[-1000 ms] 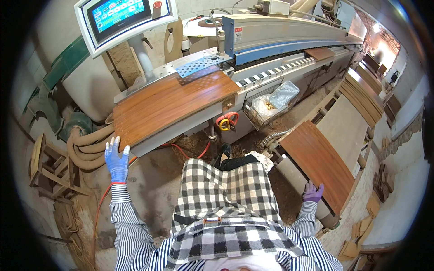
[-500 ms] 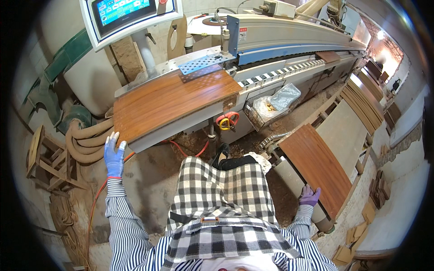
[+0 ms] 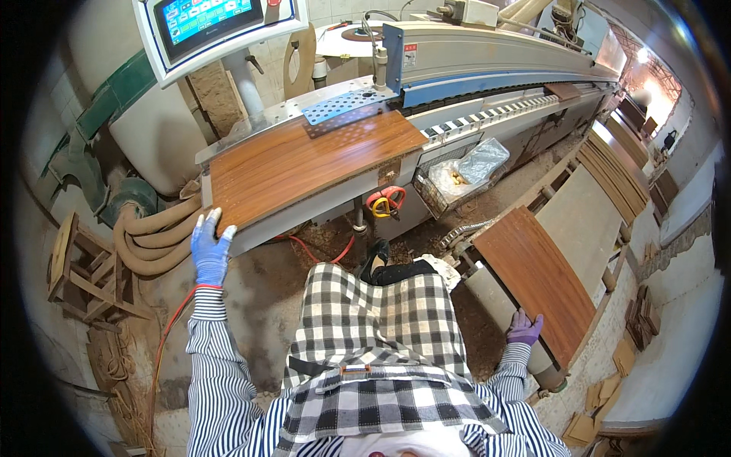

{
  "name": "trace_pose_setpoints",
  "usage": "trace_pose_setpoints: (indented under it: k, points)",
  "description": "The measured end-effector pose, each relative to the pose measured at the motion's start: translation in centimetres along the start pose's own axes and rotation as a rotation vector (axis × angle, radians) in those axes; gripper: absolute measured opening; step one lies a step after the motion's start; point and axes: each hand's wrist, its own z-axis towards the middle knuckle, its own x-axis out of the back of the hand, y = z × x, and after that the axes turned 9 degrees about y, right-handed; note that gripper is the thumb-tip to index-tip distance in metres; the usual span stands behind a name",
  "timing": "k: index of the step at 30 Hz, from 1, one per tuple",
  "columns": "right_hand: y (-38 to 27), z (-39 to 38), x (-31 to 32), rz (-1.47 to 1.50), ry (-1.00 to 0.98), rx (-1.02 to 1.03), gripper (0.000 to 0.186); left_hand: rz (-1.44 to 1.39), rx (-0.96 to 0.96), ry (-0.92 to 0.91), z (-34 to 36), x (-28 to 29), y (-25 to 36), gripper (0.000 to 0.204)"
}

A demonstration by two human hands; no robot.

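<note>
A brown wood-grain panel (image 3: 312, 164) lies flat on the bed of a long machine (image 3: 502, 68), its front right part by the blue perforated plate (image 3: 343, 107). At its near left corner my left hand (image 3: 209, 250), in a blue glove with pale fingertips, touches the edge, fingers spread. A second brown panel (image 3: 537, 278) rests on the roller stand (image 3: 487, 293) to my right. My right hand (image 3: 524, 329), in a purple glove, lies on its near edge with the fingers stretched out.
A control screen (image 3: 205, 23) stands at upper left. Red- and yellow-handled scissors (image 3: 386, 201) hang under the bed, near a wire basket (image 3: 438, 190) holding plastic bags. Thick hoses (image 3: 156, 240) and a wooden stool (image 3: 91, 266) are at left. Stacked panels (image 3: 615, 179) extend far right.
The panel on the machine bed has slid to the right, away from the bed's left end. My left hand has followed it rightward. My right hand stays on the other panel.
</note>
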Motion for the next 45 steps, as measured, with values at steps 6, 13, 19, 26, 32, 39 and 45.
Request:
trace_pose_setpoints:
  k: [6, 13, 19, 26, 32, 39, 45]
  points:
    - [-0.1, 0.6, 0.8, 0.035, -0.013, 0.003, 0.068, 0.087, -0.056, -0.013, 0.9, -3.3, 5.3, 0.054]
    - [-1.9, -2.6, -0.2, -0.068, -0.057, -0.175, 0.072, 0.115, -0.098, -0.055, 1.5, -7.5, 9.5, 0.057]
    - [-4.5, -2.5, 2.6, -0.145, -0.173, -0.218, 0.068, 0.045, -0.094, -0.047, 2.9, -7.3, 9.4, 0.057]
    - [-5.0, -5.4, 5.7, -0.18, -0.33, -0.262, 0.047, 0.068, 0.086, 0.382, 0.6, -1.0, -0.6, 0.023]
    - [-3.9, -7.8, 1.6, -0.227, -0.671, -0.22, 0.044, -0.015, 0.231, 0.347, -4.3, 1.0, -2.0, 0.062]
    - [5.3, -19.9, -12.2, -0.272, -1.013, -0.355, 0.046, -0.118, -0.225, -0.053, -8.4, 1.6, 9.2, 0.084]
    - [15.0, -25.3, -19.2, -0.312, -1.282, -0.777, 0.033, 0.186, -0.437, -0.082, -8.6, 4.0, 9.7, 0.079]
